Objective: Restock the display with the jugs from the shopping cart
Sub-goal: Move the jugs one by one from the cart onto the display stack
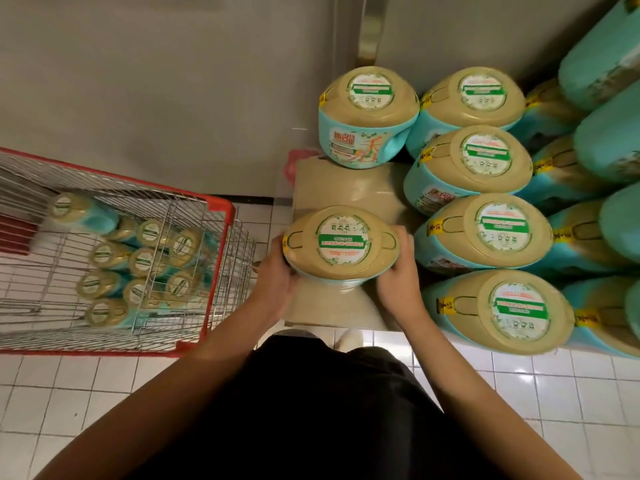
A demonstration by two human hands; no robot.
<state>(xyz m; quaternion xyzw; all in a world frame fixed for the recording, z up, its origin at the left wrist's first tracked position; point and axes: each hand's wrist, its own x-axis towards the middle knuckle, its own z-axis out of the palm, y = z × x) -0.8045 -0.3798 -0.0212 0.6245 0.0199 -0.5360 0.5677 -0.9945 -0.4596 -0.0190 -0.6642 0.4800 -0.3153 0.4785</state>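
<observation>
Well, from the head view I have both hands on one jug: the left hand curls round its left side and the right hand grips its right side, fingers wrapped at the edge of the tan lid. The jug is upright, its round green-and-white label facing me, with a thin strip of teal body showing below the lid. Under this held jug lies the beige display base; I cannot tell whether the jug's bottom touches it or hangs just above. Just right of the held jug stands a row of like jugs, close-packed on the display, with more teal ones stacked beyond them. Ahead of the held jug, a lone jug sits at the base's far end, close to the grey wall. Left of the held jug, near it, is the red-rimmed wire shopping cart, with a cluster of the same jugs standing in its basket. Nearer me than the held jug are dark clothing, a pale shoe tip and white floor tiles
</observation>
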